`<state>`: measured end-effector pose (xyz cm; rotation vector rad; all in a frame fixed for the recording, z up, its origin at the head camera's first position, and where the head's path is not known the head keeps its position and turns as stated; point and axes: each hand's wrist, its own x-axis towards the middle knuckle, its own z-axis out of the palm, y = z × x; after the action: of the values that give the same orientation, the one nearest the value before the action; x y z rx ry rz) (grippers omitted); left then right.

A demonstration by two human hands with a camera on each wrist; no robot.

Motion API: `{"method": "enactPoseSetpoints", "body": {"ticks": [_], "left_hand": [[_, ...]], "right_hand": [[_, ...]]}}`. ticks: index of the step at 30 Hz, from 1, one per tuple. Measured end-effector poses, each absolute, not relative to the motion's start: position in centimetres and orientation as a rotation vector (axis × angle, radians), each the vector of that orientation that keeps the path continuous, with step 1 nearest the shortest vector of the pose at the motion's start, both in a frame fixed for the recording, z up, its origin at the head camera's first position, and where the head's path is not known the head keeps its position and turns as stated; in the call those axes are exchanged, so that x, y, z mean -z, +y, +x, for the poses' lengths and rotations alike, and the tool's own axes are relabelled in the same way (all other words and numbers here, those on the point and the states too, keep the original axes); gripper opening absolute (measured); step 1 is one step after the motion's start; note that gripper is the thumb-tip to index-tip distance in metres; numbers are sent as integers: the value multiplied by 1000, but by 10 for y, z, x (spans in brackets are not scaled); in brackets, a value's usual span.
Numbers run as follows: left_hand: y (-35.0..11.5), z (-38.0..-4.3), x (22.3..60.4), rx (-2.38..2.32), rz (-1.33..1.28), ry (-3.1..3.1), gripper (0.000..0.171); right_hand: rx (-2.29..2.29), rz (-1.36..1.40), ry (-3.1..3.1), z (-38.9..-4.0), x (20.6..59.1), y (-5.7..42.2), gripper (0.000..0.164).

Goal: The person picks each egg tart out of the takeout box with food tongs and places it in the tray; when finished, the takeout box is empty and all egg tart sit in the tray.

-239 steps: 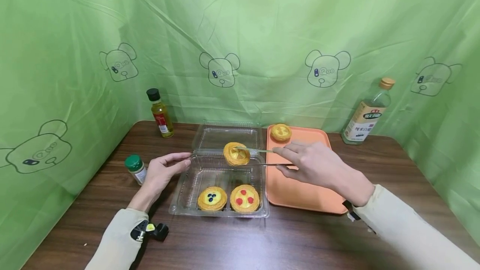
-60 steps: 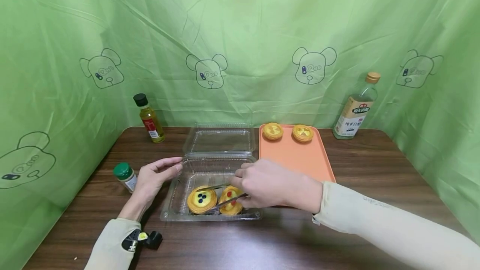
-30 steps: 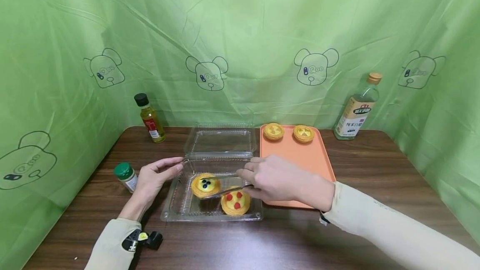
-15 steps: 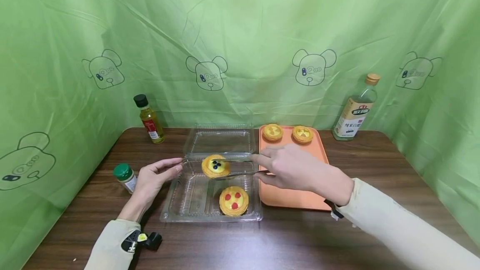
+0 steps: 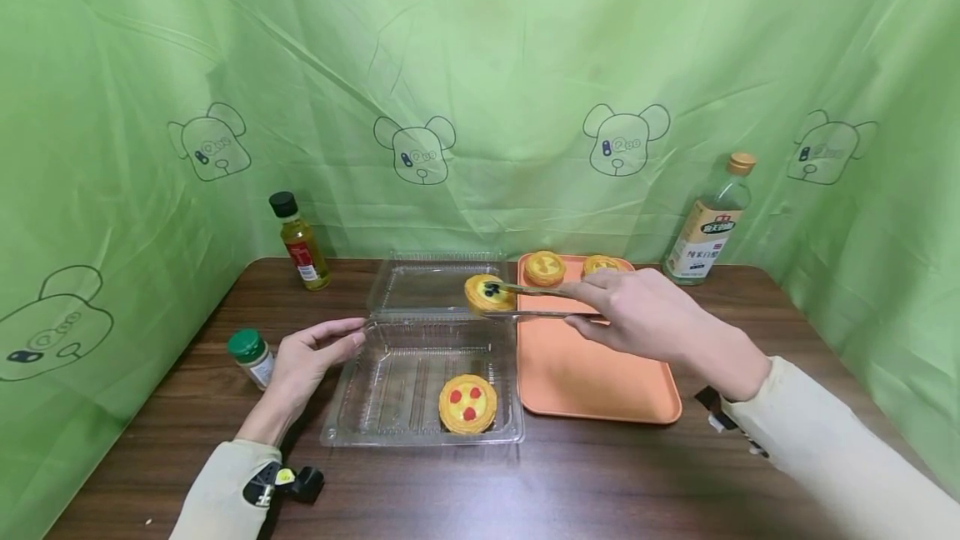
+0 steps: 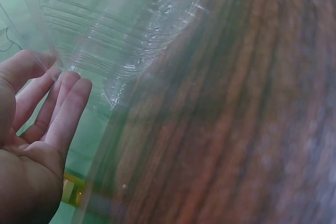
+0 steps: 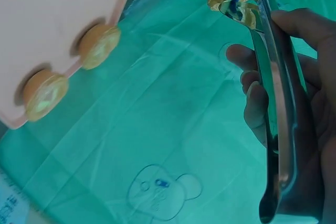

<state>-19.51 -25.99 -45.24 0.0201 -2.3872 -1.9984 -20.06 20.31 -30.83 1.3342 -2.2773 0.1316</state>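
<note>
My right hand grips metal tongs, whose tips clamp an egg tart with dark blue berries. In the head view that tart overlaps the container's hinge side, just left of the orange tray. My left hand pinches the back left corner of the clear plastic container between thumb and fingers, as the left wrist view also shows. Inside the container, at front right, sits an egg tart with red berries. Two plain-topped egg tarts rest along the tray's far edge, one partly behind my right hand.
The container's lid lies folded back towards the green cloth. A green-capped jar stands by my left hand, an oil bottle behind it. A tall glass bottle stands at back right.
The tongs lifted the blue-berry tart from the container's front left, carrying it back and right. A plain-topped tart held earlier now lies on the tray. My left hand kept its place.
</note>
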Motion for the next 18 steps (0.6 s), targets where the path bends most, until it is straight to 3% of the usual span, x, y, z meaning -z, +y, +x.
{"method": "enactPoseSetpoints", "body": {"ticks": [18], "left_hand": [[-260, -196, 453, 2020, 17, -2367, 49]], "right_hand": [[-57, 1187, -2377, -214, 325, 261, 29]]}}
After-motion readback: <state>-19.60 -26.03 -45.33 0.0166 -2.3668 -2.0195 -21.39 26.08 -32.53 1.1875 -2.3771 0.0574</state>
